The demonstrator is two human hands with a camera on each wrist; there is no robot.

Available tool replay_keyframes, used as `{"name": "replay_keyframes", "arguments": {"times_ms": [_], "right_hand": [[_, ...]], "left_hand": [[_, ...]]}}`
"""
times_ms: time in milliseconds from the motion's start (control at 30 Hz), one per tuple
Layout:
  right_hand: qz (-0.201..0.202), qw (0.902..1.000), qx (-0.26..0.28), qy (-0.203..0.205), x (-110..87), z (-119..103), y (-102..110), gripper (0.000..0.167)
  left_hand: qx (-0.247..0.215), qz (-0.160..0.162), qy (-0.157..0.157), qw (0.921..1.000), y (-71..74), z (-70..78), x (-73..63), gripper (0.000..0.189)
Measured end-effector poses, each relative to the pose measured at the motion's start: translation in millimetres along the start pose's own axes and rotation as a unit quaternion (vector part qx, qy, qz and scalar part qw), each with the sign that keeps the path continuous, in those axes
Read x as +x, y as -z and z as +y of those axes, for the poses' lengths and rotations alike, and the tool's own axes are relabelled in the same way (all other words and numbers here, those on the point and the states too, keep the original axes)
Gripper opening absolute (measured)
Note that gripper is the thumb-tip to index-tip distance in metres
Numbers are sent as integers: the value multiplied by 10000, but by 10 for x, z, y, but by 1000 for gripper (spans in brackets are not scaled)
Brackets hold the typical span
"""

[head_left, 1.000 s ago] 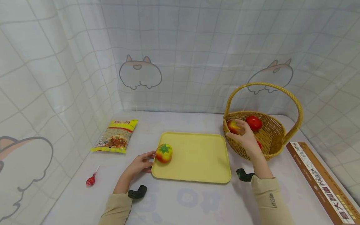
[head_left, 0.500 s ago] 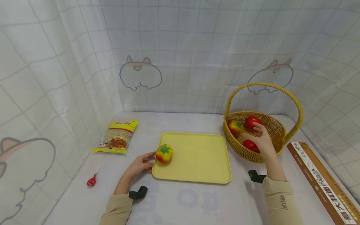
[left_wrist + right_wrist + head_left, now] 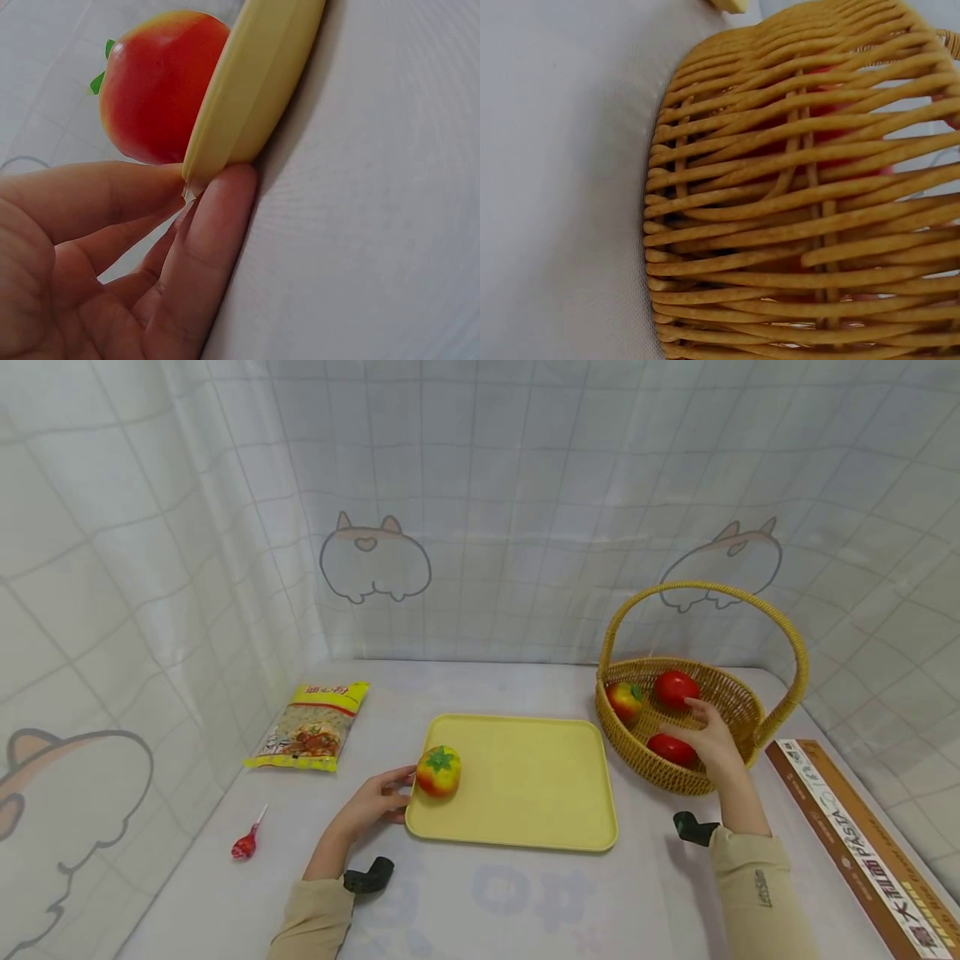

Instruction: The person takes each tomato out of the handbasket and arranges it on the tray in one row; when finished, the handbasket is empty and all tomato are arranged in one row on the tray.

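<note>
Head view: a lollipop (image 3: pixel 243 845) lies left of the left hand (image 3: pixel 371 806), which pinches the yellow tray (image 3: pixel 525 785) by its edge, a red-yellow fruit (image 3: pixel 438 772) on the tray just beside that hand. Farther right, over the wicker basket (image 3: pixel 651 770), the right hand (image 3: pixel 716 745) has thumb and fingers parted near a red fruit (image 3: pixel 671 749); I cannot tell if they touch.

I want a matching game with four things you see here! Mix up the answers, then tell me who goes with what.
1. left hand
2. right hand
3. tray
4. lollipop

A. at the wicker basket
B. red, with a thin pale stick
C. holding the tray's edge
D. yellow, bearing one fruit

Pairs: 1-C, 2-A, 3-D, 4-B
</note>
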State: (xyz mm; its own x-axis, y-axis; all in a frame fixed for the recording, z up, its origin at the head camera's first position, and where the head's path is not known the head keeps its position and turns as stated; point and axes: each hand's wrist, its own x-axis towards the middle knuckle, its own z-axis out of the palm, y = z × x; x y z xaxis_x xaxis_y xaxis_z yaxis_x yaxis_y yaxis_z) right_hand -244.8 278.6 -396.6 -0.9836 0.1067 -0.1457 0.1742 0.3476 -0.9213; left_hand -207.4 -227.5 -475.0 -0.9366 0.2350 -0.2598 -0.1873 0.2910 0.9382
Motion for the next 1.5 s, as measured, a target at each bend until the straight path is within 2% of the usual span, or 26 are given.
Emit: {"name": "replay_keyframes", "arguments": {"times_ms": [267, 467, 700, 800, 1067, 1233, 1367, 1500], "right_hand": [[-843, 9932, -540, -592, 86, 27, 12, 86], [-1189, 9866, -935, -610, 89, 18, 8, 81], [-1371, 9830, -1115, -491, 82, 10, 14, 76], [-1223, 9857, -1050, -488, 88, 6, 8, 76], [-507, 9972, -499, -226, 77, -67, -4, 77], [85, 9996, -277, 54, 60, -124, -48, 77], [358, 9988, 200, 252, 28, -201, -109, 78], [332, 9951, 902, 248, -14, -275, -172, 68]], "left_hand": [[-10, -61, -64, 10000, -4, -14, -7, 58], [-6, -74, -83, 9999, 2, -7, -7, 58], [-2, -74, -82, 9999, 3, -6, 0, 58], [-31, -123, -117, 9999, 7, -12, 1, 58], [-44, -154, -130, 9998, 15, -16, -6, 59], [-24, -132, -104, 9999, 15, -19, 7, 59], [-56, -122, -98, 9999, 15, -25, 17, 59], [-73, -140, -84, 9998, 16, -22, 14, 60]]}}
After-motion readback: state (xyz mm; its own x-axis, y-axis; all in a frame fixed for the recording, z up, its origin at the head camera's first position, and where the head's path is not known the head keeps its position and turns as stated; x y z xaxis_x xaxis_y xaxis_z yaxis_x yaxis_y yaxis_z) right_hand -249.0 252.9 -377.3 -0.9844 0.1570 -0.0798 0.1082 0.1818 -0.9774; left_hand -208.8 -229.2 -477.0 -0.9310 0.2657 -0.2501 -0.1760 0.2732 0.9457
